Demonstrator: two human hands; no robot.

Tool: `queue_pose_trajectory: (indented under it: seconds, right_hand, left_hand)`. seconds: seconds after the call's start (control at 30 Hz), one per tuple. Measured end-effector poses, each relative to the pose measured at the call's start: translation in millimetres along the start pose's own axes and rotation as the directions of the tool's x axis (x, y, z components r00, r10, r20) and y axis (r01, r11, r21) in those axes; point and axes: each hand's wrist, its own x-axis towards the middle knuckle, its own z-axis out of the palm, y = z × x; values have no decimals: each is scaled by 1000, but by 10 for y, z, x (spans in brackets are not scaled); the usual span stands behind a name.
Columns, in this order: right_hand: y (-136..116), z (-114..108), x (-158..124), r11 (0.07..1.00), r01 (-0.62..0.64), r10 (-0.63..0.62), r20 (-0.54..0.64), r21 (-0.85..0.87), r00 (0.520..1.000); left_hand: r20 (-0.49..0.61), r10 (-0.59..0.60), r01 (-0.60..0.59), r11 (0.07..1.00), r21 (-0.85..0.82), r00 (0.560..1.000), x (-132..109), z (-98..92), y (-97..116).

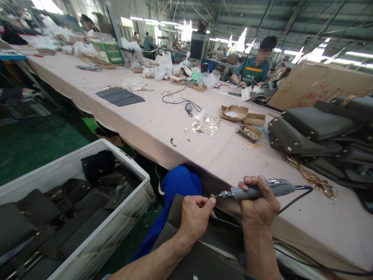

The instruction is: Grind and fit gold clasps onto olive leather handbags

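Note:
My right hand [259,200] is wrapped round a grey electric screwdriver [279,188] with a black cord, its bit pointing left. At the bit's tip, my left hand [196,216] pinches a small gold-coloured metal piece [212,196] between thumb and forefinger. The piece is too small to make out in detail. Across my lap lies a dark olive bag [215,254], partly covered by my forearms, with a gold zip line showing on it.
A white crate [116,217] of dark bags stands at left. On the pink-covered table [163,132] are a pile of olive bags [317,120], a gold chain [317,181], small cardboard boxes [249,132] and bagged metal fittings [206,122]. A co-worker [256,64] sits across the table.

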Motion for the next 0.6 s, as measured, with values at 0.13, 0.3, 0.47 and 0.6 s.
queue_pose_trajectory:
  seconds: [0.13, 0.3, 0.47, 0.6]
  right_hand:
    - [-10, 1, -9, 1000, 3, -3, -9, 0, 1000]
    - [-19, -12, -15, 1000, 0, 0, -14, 8, 1000]
    - [-27, -21, -23, 1000, 1, -1, -15, 2, 1000]
    - [-44, 4, -37, 1000, 15, -15, 3, -26, 1000]
  left_hand:
    - [-4, -3, 3, 1000, 2, 1000, -1, -2, 15]
    - [-10, 16, -16, 1000, 15, 1000, -19, -8, 13]
    - [-11, 27, -27, 1000, 0, 1000, -31, -5, 5]
    - [-13, 37, -37, 999, 8, 999, -31, -2, 5]
